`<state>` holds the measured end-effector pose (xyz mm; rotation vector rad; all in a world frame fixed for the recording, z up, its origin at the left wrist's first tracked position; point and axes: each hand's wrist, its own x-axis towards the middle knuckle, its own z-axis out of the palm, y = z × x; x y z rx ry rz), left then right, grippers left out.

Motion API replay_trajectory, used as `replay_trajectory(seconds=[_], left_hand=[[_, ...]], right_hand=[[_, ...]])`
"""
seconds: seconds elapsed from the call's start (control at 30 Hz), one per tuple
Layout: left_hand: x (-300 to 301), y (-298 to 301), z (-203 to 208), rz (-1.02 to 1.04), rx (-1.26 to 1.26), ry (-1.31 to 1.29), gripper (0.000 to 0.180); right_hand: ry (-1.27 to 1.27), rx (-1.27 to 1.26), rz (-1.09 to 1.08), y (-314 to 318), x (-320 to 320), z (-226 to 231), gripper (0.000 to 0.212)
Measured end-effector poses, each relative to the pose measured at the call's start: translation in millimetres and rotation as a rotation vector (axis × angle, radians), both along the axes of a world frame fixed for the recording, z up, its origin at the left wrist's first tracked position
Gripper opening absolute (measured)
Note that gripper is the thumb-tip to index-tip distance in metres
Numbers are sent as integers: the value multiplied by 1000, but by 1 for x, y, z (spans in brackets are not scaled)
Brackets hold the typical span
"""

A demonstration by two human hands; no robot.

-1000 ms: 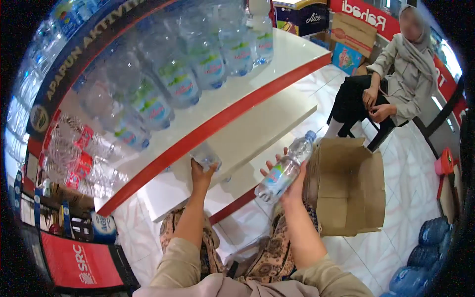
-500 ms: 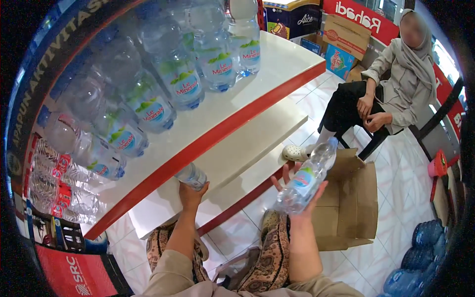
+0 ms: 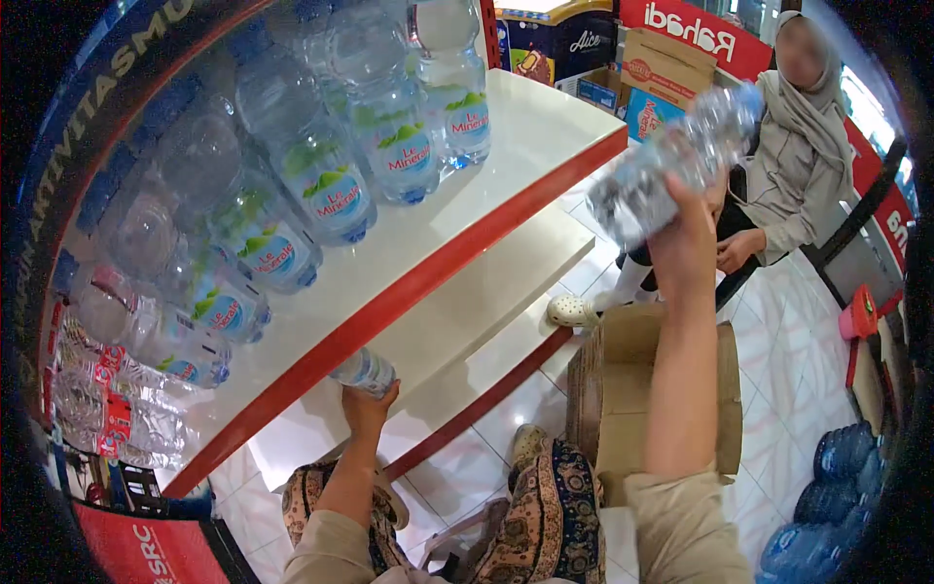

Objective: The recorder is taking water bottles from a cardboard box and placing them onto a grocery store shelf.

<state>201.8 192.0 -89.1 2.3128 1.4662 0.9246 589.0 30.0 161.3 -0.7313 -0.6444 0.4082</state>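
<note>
Nearest, the left hand (image 3: 367, 404) was closed on a small water bottle (image 3: 362, 371), which lay on its side at the lip of the lower white shelf (image 3: 467, 321), just above the grip. Beyond the cardboard box (image 3: 623, 389), the right hand (image 3: 686, 229) was raised, gripping a clear plastic bottle (image 3: 671, 161) that stretched tilted above its fingers. Bottles (image 3: 389, 165) lined the upper shelf (image 3: 525, 146).

Even, bright indoor light falls on my view; the white shelf (image 3: 545, 127) gleams softly with faint shadows. The bottle (image 3: 671, 161) in my raised right grip (image 3: 686, 234) is smeared by motion blur. Straight edges bend outward, and the corners go black.
</note>
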Motion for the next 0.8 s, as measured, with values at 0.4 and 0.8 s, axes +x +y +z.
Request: replay_trajectory(seconds=[0.4,0.8], left_hand=[[6,-6,8,18,24,-20,64],[14,-3,-5,-37,-62,-103,62]], right_hand=[[-430,-395,26,140,70,69,42],[-869,-487,-132,208,105,33,83]])
